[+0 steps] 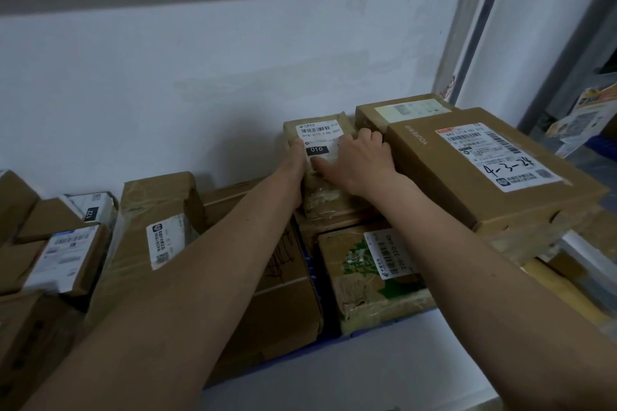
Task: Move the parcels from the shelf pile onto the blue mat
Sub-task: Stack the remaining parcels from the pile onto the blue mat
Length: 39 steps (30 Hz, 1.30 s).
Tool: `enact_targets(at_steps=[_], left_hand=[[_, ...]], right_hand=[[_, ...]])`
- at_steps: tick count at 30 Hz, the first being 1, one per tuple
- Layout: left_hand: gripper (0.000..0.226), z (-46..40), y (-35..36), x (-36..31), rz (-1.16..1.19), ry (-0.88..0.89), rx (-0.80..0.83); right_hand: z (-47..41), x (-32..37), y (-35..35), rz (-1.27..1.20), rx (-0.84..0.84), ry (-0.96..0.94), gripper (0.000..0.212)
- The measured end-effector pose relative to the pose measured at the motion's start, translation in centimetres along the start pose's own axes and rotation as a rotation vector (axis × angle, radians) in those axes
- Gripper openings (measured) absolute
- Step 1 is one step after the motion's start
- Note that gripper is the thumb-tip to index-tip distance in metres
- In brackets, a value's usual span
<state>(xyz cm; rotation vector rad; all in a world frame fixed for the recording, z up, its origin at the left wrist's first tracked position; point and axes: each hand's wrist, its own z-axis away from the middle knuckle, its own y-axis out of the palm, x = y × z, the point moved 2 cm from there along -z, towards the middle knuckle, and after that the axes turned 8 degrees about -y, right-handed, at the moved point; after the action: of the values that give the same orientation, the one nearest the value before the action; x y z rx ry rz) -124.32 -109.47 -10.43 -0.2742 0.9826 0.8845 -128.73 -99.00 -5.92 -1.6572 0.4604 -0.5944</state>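
A small taped brown parcel (320, 140) with a white label reading 010 stands on top of the pile at the back, against the white wall. My left hand (295, 173) grips its left side. My right hand (360, 160) grips its right side, thumb across the label and fingers curled over the far right edge. Under and around it lie more cardboard parcels: a flat box (484, 170) marked 4-3-22 to the right, a green-printed box (367, 280) in front, and a taped box (150, 233) to the left. A blue strip (314, 274) shows between boxes.
Several small boxes (63, 250) crowd the left side. A white shelf edge (367, 370) runs along the front. A metal upright (467, 27) stands at the back right, with more packages (587, 113) beyond it.
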Motion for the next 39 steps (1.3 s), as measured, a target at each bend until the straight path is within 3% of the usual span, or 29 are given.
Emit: enact_targets(at_steps=[11,21,25,28,31,35,39], left_hand=[[0.046,0.7,0.0,0.2,-0.027,-0.016,-0.034],[0.044,1.5,0.1,0.2,-0.188,-0.029,-0.086],[0.038,3.6,-1.0,-1.6,-0.473,0.153,-0.083],[0.040,6.0,-3.9,-4.1,-0.984,0.395,-0.300],[0.049,9.1,-8.5,-5.3,-1.351,0.491,-0.502],[0.045,14.3,-16.3,-5.7,-1.485,0.516,-0.622],[0.043,19.9,-26.3,-4.5,-1.486,0.345,-0.714]], right_hand=[[0.1,-0.1,-0.1,-0.033,0.042,-0.024,0.073],[-0.1,-0.2,-0.4,-0.004,0.094,0.000,0.076],[-0.5,1.2,-1.4,0.040,0.052,-0.061,0.068],[-0.5,3.9,-2.2,0.090,-0.018,-0.195,0.056],[0.1,7.5,-2.5,0.058,-0.001,-0.292,0.058],[1.6,13.8,-2.6,0.033,0.025,-0.398,0.065],[4.0,21.6,-3.4,-0.025,0.029,-0.527,0.061]])
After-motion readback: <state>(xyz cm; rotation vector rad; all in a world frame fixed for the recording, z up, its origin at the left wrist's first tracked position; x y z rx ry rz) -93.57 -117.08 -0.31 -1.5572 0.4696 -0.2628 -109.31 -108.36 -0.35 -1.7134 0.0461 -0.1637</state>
